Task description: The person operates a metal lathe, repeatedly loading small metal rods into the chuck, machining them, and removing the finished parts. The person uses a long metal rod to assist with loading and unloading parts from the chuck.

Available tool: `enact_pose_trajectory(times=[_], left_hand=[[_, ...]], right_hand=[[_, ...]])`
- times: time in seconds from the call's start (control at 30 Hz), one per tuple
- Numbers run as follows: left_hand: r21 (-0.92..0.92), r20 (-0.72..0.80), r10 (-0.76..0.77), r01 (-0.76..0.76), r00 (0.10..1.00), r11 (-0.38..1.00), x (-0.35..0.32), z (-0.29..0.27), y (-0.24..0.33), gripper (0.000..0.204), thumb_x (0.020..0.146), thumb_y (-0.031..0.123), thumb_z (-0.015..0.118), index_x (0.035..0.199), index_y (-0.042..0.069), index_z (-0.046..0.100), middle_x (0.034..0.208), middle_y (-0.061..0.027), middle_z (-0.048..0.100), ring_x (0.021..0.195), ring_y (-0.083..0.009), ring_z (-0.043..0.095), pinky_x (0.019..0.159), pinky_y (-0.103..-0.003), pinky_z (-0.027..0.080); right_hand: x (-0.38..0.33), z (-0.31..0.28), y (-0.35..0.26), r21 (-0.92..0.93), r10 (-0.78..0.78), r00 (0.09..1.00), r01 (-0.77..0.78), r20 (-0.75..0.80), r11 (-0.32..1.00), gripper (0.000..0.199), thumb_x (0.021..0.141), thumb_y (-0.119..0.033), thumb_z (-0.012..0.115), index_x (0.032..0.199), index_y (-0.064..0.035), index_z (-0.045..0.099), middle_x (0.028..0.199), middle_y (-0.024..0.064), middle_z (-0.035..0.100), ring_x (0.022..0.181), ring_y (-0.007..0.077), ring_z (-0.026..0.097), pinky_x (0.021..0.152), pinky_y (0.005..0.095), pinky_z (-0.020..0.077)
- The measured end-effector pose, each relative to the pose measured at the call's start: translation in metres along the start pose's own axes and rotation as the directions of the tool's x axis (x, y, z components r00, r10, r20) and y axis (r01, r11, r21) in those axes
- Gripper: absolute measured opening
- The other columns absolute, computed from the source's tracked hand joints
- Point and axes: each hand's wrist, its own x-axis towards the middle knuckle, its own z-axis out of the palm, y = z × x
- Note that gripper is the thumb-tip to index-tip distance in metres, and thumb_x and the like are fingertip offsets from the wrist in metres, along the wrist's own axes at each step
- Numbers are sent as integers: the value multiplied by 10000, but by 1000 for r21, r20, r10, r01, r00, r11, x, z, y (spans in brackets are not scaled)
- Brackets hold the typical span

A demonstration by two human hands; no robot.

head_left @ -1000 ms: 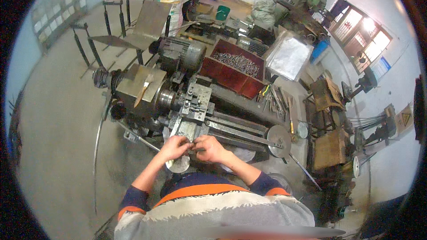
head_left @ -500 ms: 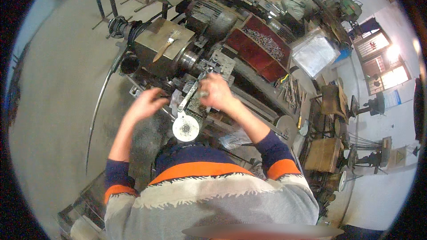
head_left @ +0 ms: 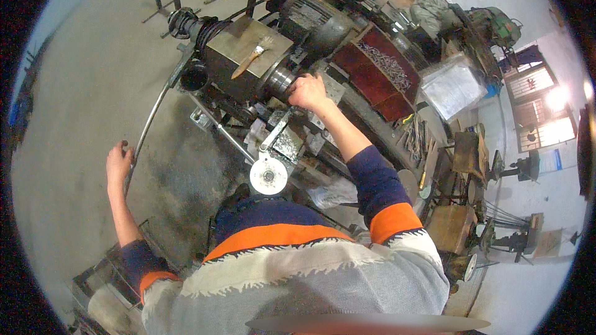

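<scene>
Left hand (head_left: 118,164), fingers curled, at the long metal lever (head_left: 152,118); grip unclear. Right hand (head_left: 308,92), bent at the lathe spindle (head_left: 280,80); grip hidden.

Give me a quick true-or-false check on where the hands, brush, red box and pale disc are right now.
1. The right hand is by the shiny metal cylinder. True.
2. The left hand is close beside the right hand. False: it is well off to the left, at the long metal rod.
3. The brush lies on the machine's flat cover. True.
4. The dark red box is empty. False: small metal pieces lie in it.
5. The pale round disc is nearer the person's body than the brush. True.
</scene>
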Motion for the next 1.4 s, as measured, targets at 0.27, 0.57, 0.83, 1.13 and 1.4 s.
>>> enact_pose_trajectory(times=[0.27,0.57,0.83,1.13,1.4], left_hand=[[41,13,121,-122,993,992,42,61,-31,248,718,210,589,799,-19,540,692,-207,558,696,-367,554,614,-416,440],[557,11,372,-315,928,769,217,12,-130,61,642,85,572,687,47,555,633,-143,578,594,-302,574,536,-392,447],[576,100,319,-316,942,754,275,16,-141,115,633,54,552,745,61,577,668,-141,588,656,-291,584,592,-392,452],[-373,-569,137,-403,811,836,216,134,-44,270,757,94,536,995,-34,551,903,-160,600,821,-272,580,730,-343,448],[-35,245,269,-269,931,963,200,328,70,270,690,220,617,798,-24,582,931,-216,577,841,-360,554,734,-434,445]], right_hand=[[32,15,-6,-56,-2,1000,0,-28,998,259,526,-237,576,758,-203,685,755,79,613,859,251,539,784,431,384],[63,2,-21,-14,-15,999,16,48,1000,239,544,-259,596,750,-171,681,773,79,609,936,252,506,828,430,369],[61,-12,-24,-2,-14,1000,14,-16,1000,269,523,-247,605,766,-154,674,788,59,612,952,256,493,837,401,356],[-17,-49,3,104,-32,900,85,-436,991,306,510,-173,619,807,-99,628,985,54,558,1006,277,457,880,452,326],[-158,0,102,257,327,886,-249,-329,934,256,506,-218,651,734,-110,604,791,54,555,848,276,478,832,413,364]])
